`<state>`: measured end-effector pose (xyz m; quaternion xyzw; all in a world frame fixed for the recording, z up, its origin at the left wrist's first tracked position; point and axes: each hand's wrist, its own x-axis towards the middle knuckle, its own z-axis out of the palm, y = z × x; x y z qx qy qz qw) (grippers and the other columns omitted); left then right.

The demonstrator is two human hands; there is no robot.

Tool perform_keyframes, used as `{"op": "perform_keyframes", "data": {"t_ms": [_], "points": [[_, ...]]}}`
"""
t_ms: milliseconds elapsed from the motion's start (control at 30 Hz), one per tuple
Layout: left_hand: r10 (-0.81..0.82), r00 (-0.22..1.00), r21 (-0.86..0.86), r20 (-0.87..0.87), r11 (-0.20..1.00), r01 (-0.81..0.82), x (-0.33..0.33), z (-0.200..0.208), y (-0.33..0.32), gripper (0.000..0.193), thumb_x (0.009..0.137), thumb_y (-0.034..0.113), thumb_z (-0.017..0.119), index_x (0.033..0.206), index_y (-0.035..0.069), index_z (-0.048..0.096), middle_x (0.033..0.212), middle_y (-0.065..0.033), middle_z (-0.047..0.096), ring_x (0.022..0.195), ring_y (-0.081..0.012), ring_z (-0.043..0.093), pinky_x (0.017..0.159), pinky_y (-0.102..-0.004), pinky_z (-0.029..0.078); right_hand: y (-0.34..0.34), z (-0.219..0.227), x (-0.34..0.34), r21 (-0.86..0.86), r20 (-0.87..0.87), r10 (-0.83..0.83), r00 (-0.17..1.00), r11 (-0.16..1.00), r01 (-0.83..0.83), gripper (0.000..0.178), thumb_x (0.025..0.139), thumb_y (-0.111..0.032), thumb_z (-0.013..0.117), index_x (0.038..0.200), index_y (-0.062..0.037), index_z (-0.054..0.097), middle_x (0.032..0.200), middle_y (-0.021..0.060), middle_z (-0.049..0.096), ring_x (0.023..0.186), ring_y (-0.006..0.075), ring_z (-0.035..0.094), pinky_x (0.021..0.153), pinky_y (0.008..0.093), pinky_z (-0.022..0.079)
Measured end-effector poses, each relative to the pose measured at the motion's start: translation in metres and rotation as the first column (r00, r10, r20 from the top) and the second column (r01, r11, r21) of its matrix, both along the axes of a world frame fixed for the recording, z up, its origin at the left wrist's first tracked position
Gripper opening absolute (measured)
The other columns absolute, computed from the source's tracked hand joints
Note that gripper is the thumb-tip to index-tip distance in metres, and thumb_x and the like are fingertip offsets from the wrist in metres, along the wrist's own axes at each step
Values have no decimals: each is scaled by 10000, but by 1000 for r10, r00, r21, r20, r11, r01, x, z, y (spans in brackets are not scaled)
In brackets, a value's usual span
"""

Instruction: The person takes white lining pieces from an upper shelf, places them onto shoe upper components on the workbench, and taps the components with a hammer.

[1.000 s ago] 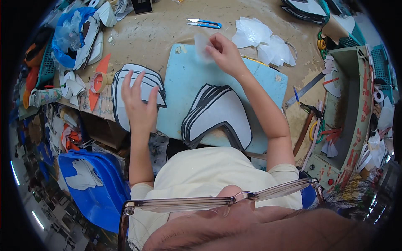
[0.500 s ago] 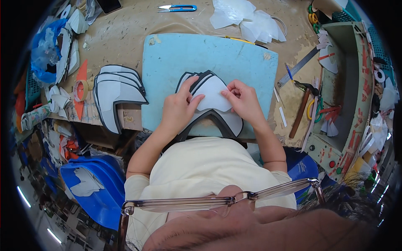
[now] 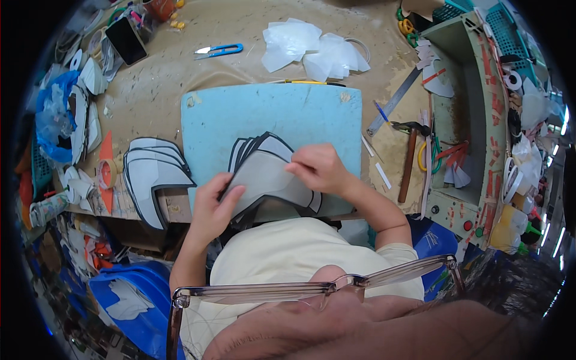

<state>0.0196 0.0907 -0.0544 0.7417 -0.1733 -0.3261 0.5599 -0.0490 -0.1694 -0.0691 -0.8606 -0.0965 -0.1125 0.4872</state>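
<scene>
My left hand [image 3: 217,203] grips the left edge of a pale grey V-shaped panel [image 3: 264,177], thumb on its face and fingers partly behind it. My right hand [image 3: 318,169] pinches the panel's upper right edge between thumb and bent fingers. The panel is raised and tilted over a fanned pile of white panels with black edges [image 3: 277,145], which lies on the light blue board [image 3: 324,120]. Much of that pile is hidden by the held panel. To the left, a second stack of similar black-edged panels [image 3: 141,180] overlaps the board's edge.
Blue-handled thread snips [image 3: 219,51] and translucent white sheets [image 3: 291,42] lie beyond the board. To the right are a metal ruler [image 3: 396,99], a hammer [image 3: 408,162] and an open metal box [image 3: 459,120]. A tape roll [image 3: 107,173] sits left; blue bins [image 3: 150,294] stand below the table.
The upper panel, flat on the pile before, is now lifted and tilted. My left hand has shifted from the pile's top to the panel's left edge; my right fingers have curled tighter. The view has shifted.
</scene>
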Motion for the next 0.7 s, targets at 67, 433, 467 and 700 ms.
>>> {"op": "perform_keyframes", "data": {"t_ms": [67,433,467,700], "points": [[273,948,20,165,960,-280,15,9,31,193,899,135,624,1004,-24,592,812,-20,621,760,-68,542,676,-217,430,-20,0,33,-108,-53,-166,985,981,160,220,844,-186,630,708,-20,582,659,151,574,568,299,572,525,379,436],[-71,564,360,823,832,-421,45,8,24,423,815,143,679,1199,22,550,1239,-213,509,1192,-361,456,981,-412,388,-142,-61,220,-380,67,-713,698,629,678,308,829,-302,643,748,-5,634,881,166,655,762,329,613,709,423,490],[-32,572,299,820,875,-381,44,15,2,392,808,120,685,1171,23,573,1209,-205,535,1171,-355,483,971,-405,403,-138,-55,232,-179,5,-640,768,755,630,286,839,-276,646,751,-5,622,865,141,659,743,290,626,677,401,503],[314,522,-191,793,942,-277,69,53,-105,183,807,53,694,966,-21,646,928,-137,666,782,-200,675,645,-267,549,-16,45,133,748,-109,4,994,659,79,103,898,-100,611,871,-6,580,819,40,616,753,102,586,660,249,485]]}}
